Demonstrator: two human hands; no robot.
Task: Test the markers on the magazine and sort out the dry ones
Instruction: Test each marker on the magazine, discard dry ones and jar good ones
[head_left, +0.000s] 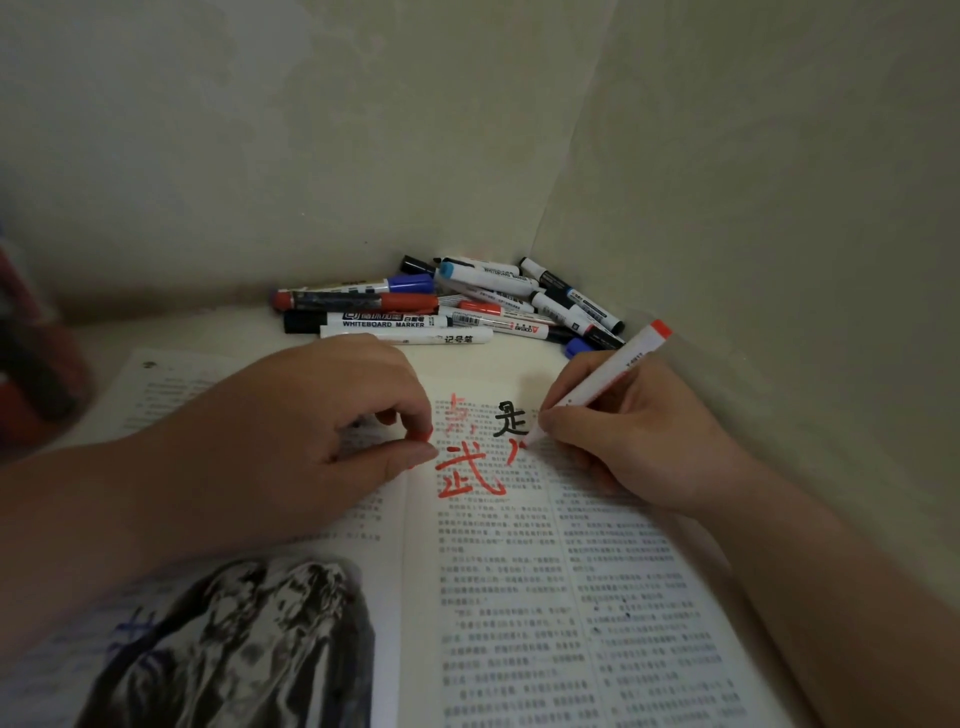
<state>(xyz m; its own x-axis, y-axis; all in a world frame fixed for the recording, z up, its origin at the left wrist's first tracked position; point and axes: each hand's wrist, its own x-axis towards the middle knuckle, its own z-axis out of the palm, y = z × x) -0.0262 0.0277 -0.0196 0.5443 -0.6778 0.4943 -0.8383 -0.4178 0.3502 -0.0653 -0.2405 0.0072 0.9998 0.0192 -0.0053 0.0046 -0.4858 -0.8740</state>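
Observation:
An open magazine (498, 597) lies in front of me, with red and black test characters written at the top of its right page. My right hand (634, 436) grips a white marker with an orange-red end (613, 376), its tip touching the page beside a fresh red stroke. My left hand (311, 415) rests on the left page near the spine and pinches a small red cap (422, 432) between thumb and fingers. A heap of several markers (467, 306) lies in the corner behind the magazine.
Walls close in behind and on the right, meeting at the corner where the marker heap lies. A blurred red and dark object (36, 364) stands at the left edge. The magazine's left page carries a dark photo (234, 649).

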